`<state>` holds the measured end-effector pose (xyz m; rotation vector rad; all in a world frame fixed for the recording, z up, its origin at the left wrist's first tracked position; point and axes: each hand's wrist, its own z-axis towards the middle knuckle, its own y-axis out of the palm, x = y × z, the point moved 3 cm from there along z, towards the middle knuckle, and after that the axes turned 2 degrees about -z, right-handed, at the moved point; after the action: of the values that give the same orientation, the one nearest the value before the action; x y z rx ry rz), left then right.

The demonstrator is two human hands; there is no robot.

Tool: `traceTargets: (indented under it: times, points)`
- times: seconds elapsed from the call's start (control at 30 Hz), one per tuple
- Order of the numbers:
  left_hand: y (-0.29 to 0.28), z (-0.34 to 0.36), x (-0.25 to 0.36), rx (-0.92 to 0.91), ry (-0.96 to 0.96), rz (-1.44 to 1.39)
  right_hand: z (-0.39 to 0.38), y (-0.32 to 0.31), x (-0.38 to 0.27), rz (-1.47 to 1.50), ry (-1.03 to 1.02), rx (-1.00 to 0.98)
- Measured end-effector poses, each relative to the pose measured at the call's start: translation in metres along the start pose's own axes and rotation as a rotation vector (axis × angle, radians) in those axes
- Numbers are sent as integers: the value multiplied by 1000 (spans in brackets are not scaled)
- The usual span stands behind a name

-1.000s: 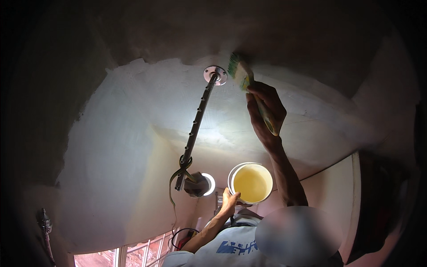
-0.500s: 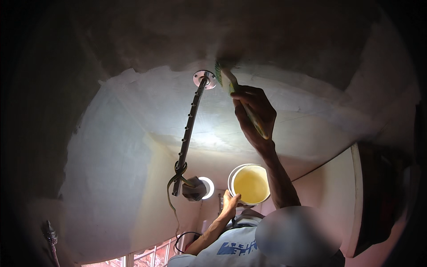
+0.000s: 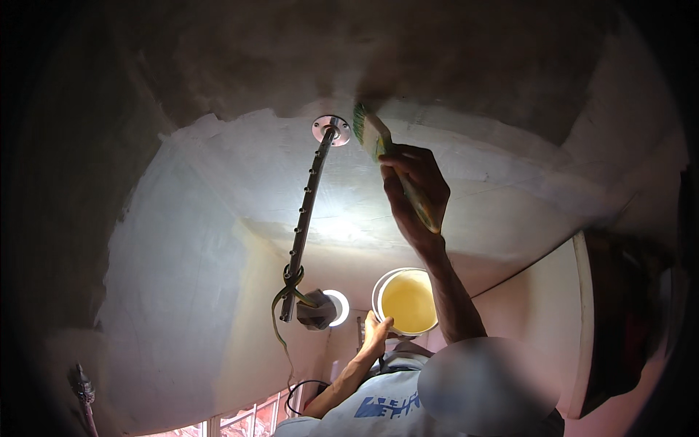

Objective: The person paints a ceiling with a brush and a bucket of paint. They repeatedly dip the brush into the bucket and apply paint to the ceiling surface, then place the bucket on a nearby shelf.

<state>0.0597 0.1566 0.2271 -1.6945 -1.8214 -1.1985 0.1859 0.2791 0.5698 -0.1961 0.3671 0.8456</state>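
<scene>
Head view. Edges first: the plastered surface (image 3: 196, 189) has an uneven boundary, dark above and pale below. A round metal flange (image 3: 320, 131) is fixed near that line, and a dark rod (image 3: 308, 206) with a row of short pegs runs down from it. I read the room leftward as tight, since the flange is just beside the brush (image 3: 377, 137), though apart from it. Rightward I see a wide stretch of bare surface, then a pale panel edge (image 3: 585, 320) at lower right.

Right hand (image 3: 421, 182): the fingers (image 3: 409, 154) are closed around the brush handle, which slants down to the right. The green bristles point up at the boundary and appear to meet the surface (I cannot confirm contact in this shadow). Left hand (image 3: 376, 333): thumb over the rim, gripping the bucket; the other fingers are mostly hidden.

Container: one white bucket (image 3: 399, 277), held below the brush, well apart from it, mouth toward me, its right side partly behind the right forearm. Inside I note yellow contents (image 3: 409, 306); depth I cannot tell. A lit ring lamp (image 3: 339, 309) sits left of the bucket, near the rod's lower end, where a cord (image 3: 279, 295) is knotted.
</scene>
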Motion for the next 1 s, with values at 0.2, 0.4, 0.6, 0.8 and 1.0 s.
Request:
traceTargets:
  times: [0.2,0.4,0.6,0.8,1.0]
  points:
    - [-4,1,-6,-6,-22,-51,-3,-54,7,-295,-22,199]
    - [-4,7,-10,-21,25,-41,-16,-71,-9,-320,55,278]
    - [-2,6,-9,-58,-5,-20,-8,-35,5,153,209,25]
    - [-5,12,-12,-99,-36,-28,-9,-121,29,-81,178,150]
    - [-8,16,-14,-143,-24,28,-19,-240,53,-251,309,290]
